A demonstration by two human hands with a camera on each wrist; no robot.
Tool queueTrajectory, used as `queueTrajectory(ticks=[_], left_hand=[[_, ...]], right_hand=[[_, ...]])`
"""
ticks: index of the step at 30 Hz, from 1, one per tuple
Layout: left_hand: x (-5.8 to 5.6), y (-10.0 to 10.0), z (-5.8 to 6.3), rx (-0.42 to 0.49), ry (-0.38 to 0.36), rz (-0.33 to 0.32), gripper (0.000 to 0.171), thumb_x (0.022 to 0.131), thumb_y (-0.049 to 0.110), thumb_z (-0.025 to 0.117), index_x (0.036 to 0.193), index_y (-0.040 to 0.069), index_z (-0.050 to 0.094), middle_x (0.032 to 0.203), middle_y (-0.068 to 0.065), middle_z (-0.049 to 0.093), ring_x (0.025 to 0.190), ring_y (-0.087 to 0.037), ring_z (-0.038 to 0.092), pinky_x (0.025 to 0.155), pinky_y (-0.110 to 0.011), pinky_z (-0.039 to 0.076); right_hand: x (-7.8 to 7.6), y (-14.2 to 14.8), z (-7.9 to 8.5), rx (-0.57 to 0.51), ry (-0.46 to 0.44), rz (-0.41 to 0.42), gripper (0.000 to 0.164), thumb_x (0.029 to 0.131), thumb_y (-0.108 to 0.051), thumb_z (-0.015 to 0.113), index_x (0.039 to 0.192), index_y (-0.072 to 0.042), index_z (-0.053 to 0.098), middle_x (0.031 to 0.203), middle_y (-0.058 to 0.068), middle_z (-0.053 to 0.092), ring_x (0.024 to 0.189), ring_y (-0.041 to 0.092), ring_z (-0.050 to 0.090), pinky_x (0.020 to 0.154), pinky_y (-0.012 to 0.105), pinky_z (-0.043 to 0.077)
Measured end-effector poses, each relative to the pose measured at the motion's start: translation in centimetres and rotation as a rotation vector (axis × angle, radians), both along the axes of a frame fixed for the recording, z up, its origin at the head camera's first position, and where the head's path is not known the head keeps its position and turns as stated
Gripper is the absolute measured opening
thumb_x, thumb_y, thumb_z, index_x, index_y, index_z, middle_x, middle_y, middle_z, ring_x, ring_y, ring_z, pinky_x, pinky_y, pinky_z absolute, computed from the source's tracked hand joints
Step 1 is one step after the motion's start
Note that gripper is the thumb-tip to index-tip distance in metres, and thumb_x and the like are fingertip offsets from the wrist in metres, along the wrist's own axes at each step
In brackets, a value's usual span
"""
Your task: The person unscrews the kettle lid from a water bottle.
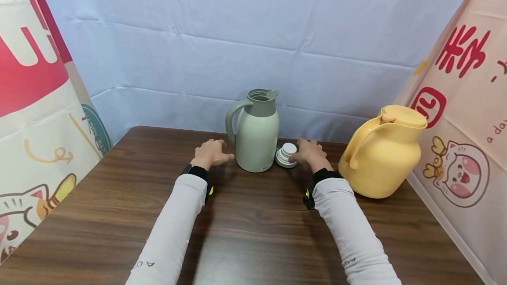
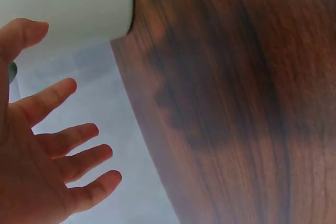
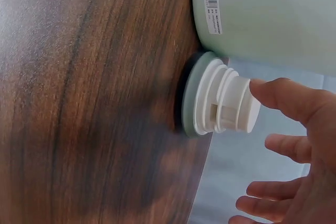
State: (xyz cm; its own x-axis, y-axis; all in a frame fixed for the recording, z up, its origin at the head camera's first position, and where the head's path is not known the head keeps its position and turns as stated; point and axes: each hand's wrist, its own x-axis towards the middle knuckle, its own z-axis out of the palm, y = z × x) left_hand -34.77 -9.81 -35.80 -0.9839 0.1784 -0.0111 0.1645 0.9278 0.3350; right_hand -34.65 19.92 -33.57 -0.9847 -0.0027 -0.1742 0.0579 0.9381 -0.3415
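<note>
A pale green thermos jug (image 1: 257, 140) stands upright on the table, its mouth uncovered and its handle toward the left. Beside its base on the right lies its lid (image 1: 287, 155), upside down with the white threaded plug pointing up. My left hand (image 1: 213, 152) hovers left of the jug below the handle, fingers spread and holding nothing. Over by the lid is my right hand (image 1: 310, 152), its fingers loosely spread. In the right wrist view the thumb (image 3: 286, 98) overlaps the edge of the white plug (image 3: 233, 100); whether it touches I cannot tell.
A larger yellow jug (image 1: 380, 157) with its lid on stands at the right, close to my right forearm. The brown wooden table (image 1: 253, 232) ends at a pale blue cloth (image 1: 253, 43) behind. Printed banners (image 1: 463, 135) hang at both sides.
</note>
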Motion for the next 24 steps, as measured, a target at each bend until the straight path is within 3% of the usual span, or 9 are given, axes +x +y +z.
queueTrajectory(ticks=[8, 14, 24], left_hand=[[0.4, 0.1, -0.6, -0.035, 0.012, 0.003, 0.058, 0.085, 0.047, 0.061, 0.129, 0.01, 0.054, 0.126, -0.016, 0.049, 0.112, -0.038, 0.047, 0.089, -0.058, 0.034], [1.0, 0.6, -1.0, -0.089, 0.028, -0.041, 0.064, 0.085, 0.046, 0.062, 0.137, 0.01, 0.047, 0.134, -0.019, 0.044, 0.116, -0.04, 0.044, 0.09, -0.058, 0.033], [3.1, 1.4, -1.6, -0.077, 0.062, -0.112, 0.06, 0.083, 0.049, 0.063, 0.131, 0.013, 0.053, 0.126, -0.014, 0.05, 0.111, -0.037, 0.048, 0.089, -0.056, 0.036]], right_hand=[[0.2, -0.4, -0.4, -0.01, 0.013, 0.008, 0.065, 0.085, -0.032, 0.066, 0.136, -0.001, 0.041, 0.126, 0.031, 0.036, 0.115, 0.047, 0.034, 0.084, 0.058, 0.035], [0.7, -0.8, -0.8, -0.009, 0.024, 0.046, 0.066, 0.086, -0.032, 0.065, 0.138, -0.001, 0.039, 0.13, 0.031, 0.035, 0.118, 0.048, 0.033, 0.088, 0.055, 0.035], [2.9, 0.7, -0.3, -0.077, 0.109, 0.157, 0.068, 0.084, -0.027, 0.066, 0.137, 0.005, 0.037, 0.127, 0.03, 0.042, 0.119, 0.044, 0.036, 0.091, 0.052, 0.036]])
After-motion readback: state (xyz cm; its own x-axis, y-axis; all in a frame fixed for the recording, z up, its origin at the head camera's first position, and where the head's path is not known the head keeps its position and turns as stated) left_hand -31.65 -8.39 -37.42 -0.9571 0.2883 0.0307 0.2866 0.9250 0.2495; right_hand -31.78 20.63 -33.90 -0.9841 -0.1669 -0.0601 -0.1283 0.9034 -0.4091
